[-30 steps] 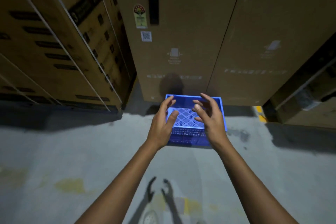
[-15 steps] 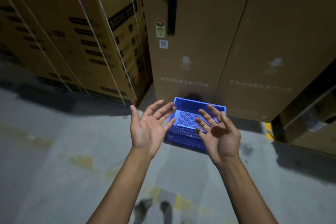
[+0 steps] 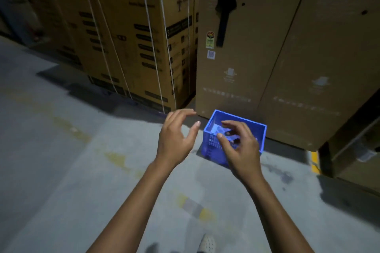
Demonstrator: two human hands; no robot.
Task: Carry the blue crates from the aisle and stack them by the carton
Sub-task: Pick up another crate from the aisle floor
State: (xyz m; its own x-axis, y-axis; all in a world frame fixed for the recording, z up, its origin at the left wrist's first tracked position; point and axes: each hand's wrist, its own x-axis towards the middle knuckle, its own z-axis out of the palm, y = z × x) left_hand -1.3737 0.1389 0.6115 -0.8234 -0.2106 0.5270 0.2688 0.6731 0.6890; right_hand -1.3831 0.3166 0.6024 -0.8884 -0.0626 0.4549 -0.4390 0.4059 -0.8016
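- Standing at far left: strapped cartons (image 3: 133,47), brown, printed "Crompton", bound with white bands, stacked on the floor (image 3: 61,170).
- Floor is grey concrete with faded yellow patches.
- Left hand (image 3: 174,139): raised over bare floor, back toward the camera, fingers loosely curved and spread, thumb apart. It grasps nothing. It lies just left of the crate in the view, not touching it.
- Shoe (image 3: 207,244): pale toe at the bottom edge, between the forearms.
- Crate (image 3: 212,141): blue, lattice-walled, open top, upright on the floor. Its back side stands close against the foot of the tall carton, near that carton's left corner. Only one crate is in view. Something pale lies inside; too hidden to identify.
- Right hand (image 3: 240,150): overlaps the crate's near wall in the view, fingers relaxed and half-curled, thumb toward the index finger, nothing held. No grip on the crate rim is visible.
- Tall carton (image 3: 246,68): plain brown, with a vertical seam, small stickers (image 3: 210,42) on the left face and a black strap (image 3: 224,24) hanging from the top.
- Yellow mark (image 3: 314,162): painted on the floor right of the crate, at the carton's right corner.
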